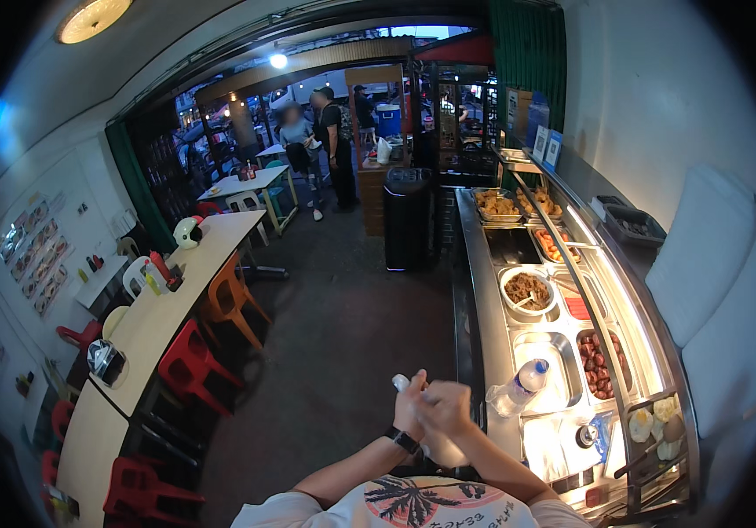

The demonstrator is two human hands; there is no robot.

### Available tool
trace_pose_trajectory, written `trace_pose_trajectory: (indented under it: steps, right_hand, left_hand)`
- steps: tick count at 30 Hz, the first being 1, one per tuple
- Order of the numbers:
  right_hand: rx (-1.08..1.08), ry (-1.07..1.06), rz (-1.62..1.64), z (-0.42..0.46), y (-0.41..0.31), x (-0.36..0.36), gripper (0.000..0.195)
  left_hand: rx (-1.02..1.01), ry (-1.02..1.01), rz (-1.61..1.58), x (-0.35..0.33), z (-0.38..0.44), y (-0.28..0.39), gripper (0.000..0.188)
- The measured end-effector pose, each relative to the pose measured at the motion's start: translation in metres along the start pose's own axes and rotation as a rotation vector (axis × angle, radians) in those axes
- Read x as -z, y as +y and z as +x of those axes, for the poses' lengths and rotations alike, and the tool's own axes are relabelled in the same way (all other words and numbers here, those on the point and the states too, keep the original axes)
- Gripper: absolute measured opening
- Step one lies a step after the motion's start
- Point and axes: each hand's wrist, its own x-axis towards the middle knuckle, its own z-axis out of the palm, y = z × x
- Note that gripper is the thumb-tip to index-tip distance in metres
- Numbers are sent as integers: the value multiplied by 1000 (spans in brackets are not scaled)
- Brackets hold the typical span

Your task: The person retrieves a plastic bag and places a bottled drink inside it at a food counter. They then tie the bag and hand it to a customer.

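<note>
In front of my chest, my left hand (407,410), with a dark watch on its wrist, grips a whitish translucent plastic bag (442,453). My right hand (449,404) is closed on it too, pressed against the left and slightly blurred. The bag's pale end sticks out above my left fist, and its bulk hangs below both hands; I cannot tell what is inside. Right of my hands, a clear plastic bottle (524,386) with a blue cap stands at the edge of a lit steel food counter (473,264), beside a rectangular steel tray (572,369).
The counter holds a bowl of shredded food (528,292), red-brown sausages (595,363), fried food (498,203) and fried eggs (641,422). A long table (173,310) with helmets and red chairs (196,363) lines the left. Two people (335,145) stand ahead, near a black bin (407,221).
</note>
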Motion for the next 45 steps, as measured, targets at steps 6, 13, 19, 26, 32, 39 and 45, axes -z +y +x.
trace_pose_trajectory:
  steps: [6, 13, 19, 26, 32, 39, 45]
  right_hand:
    - [-15, -101, 8, -12, -26, 2, 22]
    - [-171, 8, -25, -22, 8, -3, 23]
    - [181, -164, -71, -6, -36, 14, 21]
    - [427, -247, -20, -13, -56, 11, 30]
    - [-18, 64, -69, 6, -5, 21, 24]
    - [285, -96, 252, -4, -48, 21, 35]
    - [-107, 54, -4, 1, -7, 41, 18]
  left_hand:
    - [-43, 55, 239, 5, 1, 6, 30]
    - [23, 164, -2, -59, -32, 12, 35]
    - [166, -22, -6, -33, -17, 22, 35]
    - [193, -296, -46, -25, -8, 29, 29]
    - [-135, -155, 278, -19, -9, 11, 31]
    - [321, -330, -134, -35, -12, 43, 36]
    - [363, -207, -71, -64, -31, 44, 38]
